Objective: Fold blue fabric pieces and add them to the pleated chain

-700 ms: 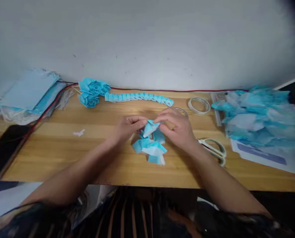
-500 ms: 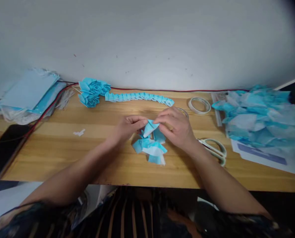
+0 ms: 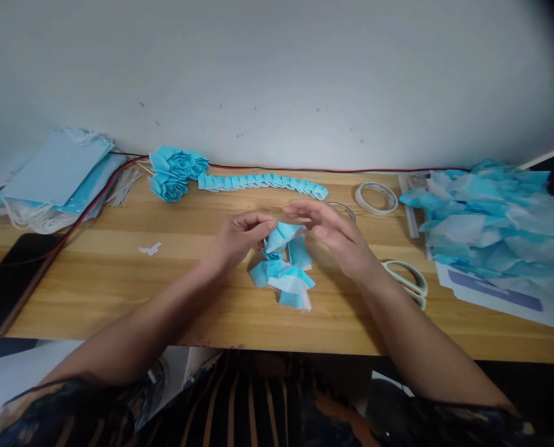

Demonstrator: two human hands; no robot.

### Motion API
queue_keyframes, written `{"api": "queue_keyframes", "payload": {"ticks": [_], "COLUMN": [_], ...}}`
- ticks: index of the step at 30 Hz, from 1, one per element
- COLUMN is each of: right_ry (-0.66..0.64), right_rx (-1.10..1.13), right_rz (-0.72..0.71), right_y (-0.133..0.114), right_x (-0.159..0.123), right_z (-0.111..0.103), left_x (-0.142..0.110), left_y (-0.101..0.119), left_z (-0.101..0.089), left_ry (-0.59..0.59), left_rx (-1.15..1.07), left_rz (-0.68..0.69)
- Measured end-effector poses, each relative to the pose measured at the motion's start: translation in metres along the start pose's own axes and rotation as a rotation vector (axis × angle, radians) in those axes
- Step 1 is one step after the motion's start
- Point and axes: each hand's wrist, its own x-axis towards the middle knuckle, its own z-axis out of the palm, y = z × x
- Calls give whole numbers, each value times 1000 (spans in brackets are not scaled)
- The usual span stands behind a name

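Note:
My left hand pinches the top fold of a chain of folded blue paper pieces that trails toward me on the wooden table. The held blue piece sticks up between my two hands. My right hand hovers just right of it with its fingers stretched out and apart, holding nothing. A roll of clear tape lies partly hidden behind that hand.
Along the wall lie blue paper flowers and a pleated blue strip. A second tape roll and scissors sit to the right, beside a heap of blue paper. Far left: paper stack, dark phone, red cable.
My right hand has let go of the blue piece and opened its fingers, lifting slightly. The left hand keeps its pinch in the same place.

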Motion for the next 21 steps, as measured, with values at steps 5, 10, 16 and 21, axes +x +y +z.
{"api": "queue_keyframes", "payload": {"ticks": [5,10,16,21], "right_ry": [77,71,157,203], "right_rx": [145,159,129,20], "right_rz": [296,350,347,301], "right_y": [-1,-5,3,1], "right_x": [2,4,4,5], "right_z": [10,20,18,16], "left_x": [-1,-2,-2,-2], "left_y": [-2,-3,-4,-6], "left_z": [2,2,3,3], "left_ry": [33,69,49,45], "left_rx": [10,5,5,55], "left_rz": [54,68,43,34]}}
